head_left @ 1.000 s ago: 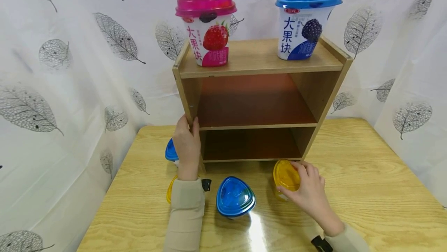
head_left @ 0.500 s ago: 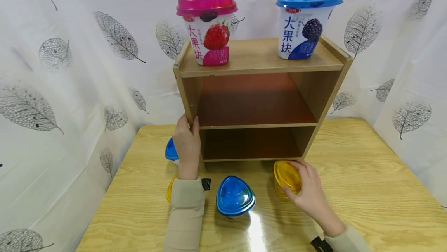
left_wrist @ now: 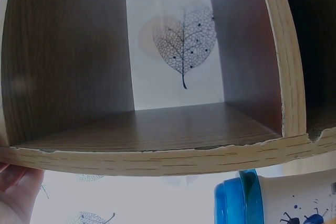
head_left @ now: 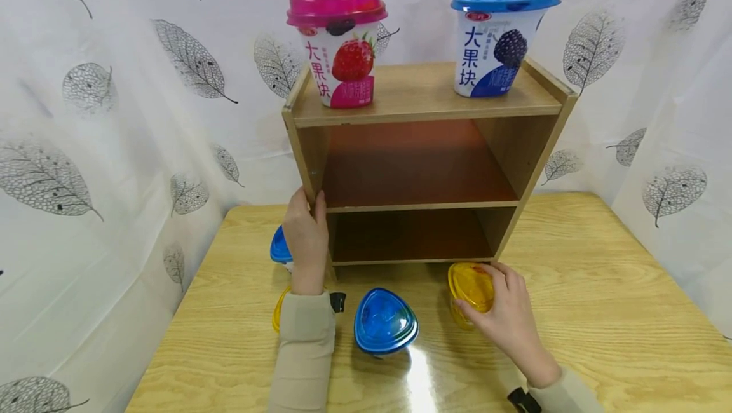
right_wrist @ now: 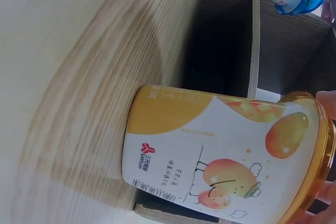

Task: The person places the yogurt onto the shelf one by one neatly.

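Observation:
My left hand (head_left: 305,235) grips the left side panel of a small wooden shelf (head_left: 423,206) between thumb and fingers. In front of the shelf's lower right corner, my right hand (head_left: 508,321) holds a yogurt cup with a yellow lid (head_left: 471,287), thumb on the near side and fingers on the far side of the lid. The right wrist view shows this cup's mango print (right_wrist: 226,177), with the fingertips (right_wrist: 328,192) at the lid's rim. A blue-lidded yogurt cup (head_left: 386,322) stands on the table between the two arms.
On the shelf top stand a pink-lidded strawberry cup (head_left: 343,44) and a blue-lidded blackberry cup (head_left: 497,32). Left of the shelf, another blue-lidded cup (head_left: 279,248) and a yellow lid (head_left: 278,311) are partly hidden by the left arm. A leaf-print curtain (head_left: 143,114) hangs behind.
The yellow-lidded cup has turned slightly in my right hand, and the right thumb has shifted a little along its lid. My left hand stays on the side panel.

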### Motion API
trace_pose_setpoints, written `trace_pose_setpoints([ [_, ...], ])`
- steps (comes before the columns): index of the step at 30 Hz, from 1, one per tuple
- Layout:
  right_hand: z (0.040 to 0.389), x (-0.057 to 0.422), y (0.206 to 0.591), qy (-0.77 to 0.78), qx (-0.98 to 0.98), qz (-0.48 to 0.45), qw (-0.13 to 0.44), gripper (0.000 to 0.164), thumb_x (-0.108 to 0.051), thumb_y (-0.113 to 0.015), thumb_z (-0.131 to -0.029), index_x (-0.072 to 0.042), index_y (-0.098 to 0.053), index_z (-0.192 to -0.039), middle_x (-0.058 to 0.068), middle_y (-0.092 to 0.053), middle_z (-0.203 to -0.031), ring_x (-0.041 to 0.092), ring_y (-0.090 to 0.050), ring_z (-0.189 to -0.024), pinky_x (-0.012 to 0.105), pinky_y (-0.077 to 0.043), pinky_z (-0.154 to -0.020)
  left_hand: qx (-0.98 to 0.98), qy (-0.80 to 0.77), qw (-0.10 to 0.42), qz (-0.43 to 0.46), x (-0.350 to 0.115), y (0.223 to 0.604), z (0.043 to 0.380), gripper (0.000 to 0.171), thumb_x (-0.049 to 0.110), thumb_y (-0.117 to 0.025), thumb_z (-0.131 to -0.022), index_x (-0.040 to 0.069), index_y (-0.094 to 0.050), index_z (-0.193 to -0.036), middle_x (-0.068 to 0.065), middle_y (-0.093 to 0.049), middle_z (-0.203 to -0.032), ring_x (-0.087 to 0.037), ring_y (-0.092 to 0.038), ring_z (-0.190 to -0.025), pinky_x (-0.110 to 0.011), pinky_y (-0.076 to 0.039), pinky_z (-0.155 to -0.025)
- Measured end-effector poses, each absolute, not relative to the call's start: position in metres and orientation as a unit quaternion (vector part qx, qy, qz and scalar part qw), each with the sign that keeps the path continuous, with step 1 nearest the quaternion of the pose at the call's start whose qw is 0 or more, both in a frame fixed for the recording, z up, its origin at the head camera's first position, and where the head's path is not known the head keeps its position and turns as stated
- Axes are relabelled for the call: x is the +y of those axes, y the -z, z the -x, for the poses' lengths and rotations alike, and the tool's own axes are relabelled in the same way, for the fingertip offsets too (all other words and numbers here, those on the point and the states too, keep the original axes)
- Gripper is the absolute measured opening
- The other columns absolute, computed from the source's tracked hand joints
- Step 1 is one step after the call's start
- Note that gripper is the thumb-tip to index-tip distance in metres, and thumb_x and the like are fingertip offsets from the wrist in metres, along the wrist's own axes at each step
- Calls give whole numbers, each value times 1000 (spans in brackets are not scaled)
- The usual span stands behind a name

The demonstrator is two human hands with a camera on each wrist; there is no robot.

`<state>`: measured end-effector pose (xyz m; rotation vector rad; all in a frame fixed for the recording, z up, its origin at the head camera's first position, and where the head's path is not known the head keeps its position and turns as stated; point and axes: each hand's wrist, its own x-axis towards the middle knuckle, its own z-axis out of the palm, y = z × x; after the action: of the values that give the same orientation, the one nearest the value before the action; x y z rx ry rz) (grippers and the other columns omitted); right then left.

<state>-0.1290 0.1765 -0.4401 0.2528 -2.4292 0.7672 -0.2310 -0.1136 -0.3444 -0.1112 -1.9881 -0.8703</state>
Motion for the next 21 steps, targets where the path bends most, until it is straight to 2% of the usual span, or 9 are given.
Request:
trace_pose_setpoints([
  [8, 127, 180, 439, -318, -905, -123, 255, 61, -12, -75, -61, 4, -47, -112, 24, -38, -119, 38, -39, -105, 54, -36, -78, -808, 354, 468, 46, -113, 344, 231, 25, 16, -55, -88, -8, -57, -95, -21, -62, -89, -32, -60, -77, -41, -49, -64],
  [15, 127, 184, 439, -349, -891, -163, 241, 60, -8, -69, -61, 7, -45, -114, 26, -38, -124, 41, -36, -113, 59, -30, -85, -809, 357, 466, 43, -113, 344, 231, 26, 17, -55, -88, -8, -57, -95, -21, -62, -89, -32, -60, -77, -41, -49, -64],
  [21, 125, 185, 440, -375, -889, -115, 237, 60, -9, -71, -65, 7, -43, -115, 27, -33, -126, 44, -31, -114, 61, -29, -84, -806, 359, 469, 45, -113, 344, 231, 25, 16, -55, -88, -9, -57, -94, -21, -62, -88, -32, -60, -76, -41, -49, -64],
])
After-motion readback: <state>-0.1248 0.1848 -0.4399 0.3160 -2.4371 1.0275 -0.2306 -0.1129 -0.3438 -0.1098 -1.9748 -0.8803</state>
